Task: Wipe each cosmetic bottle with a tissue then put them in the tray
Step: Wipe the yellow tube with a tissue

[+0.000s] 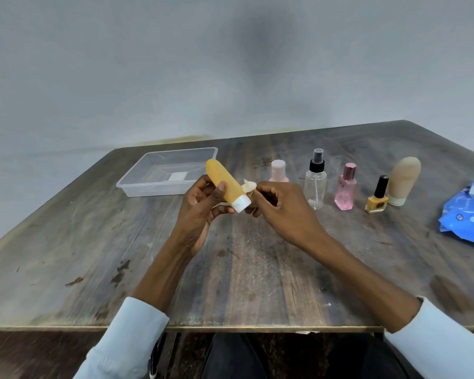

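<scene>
My left hand [201, 206] grips an orange tube with a white cap [225, 183], tilted with the cap toward me, above the table. My right hand [281, 207] pinches a small crumpled tissue [249, 185] against the tube's right side near the cap. The clear plastic tray [148, 177] sits behind my left hand with nothing in it but a white label. To the right stand a small pink bottle [278, 170], a clear spray bottle [315, 184], a pink perfume bottle [346, 188], a yellow nail polish [377, 196] and a beige tube [402, 183].
A blue pack of wipes [467, 217] lies at the right edge of the worn wooden table [244, 269]. The table's front edge runs just above my lap. A grey wall stands behind the table.
</scene>
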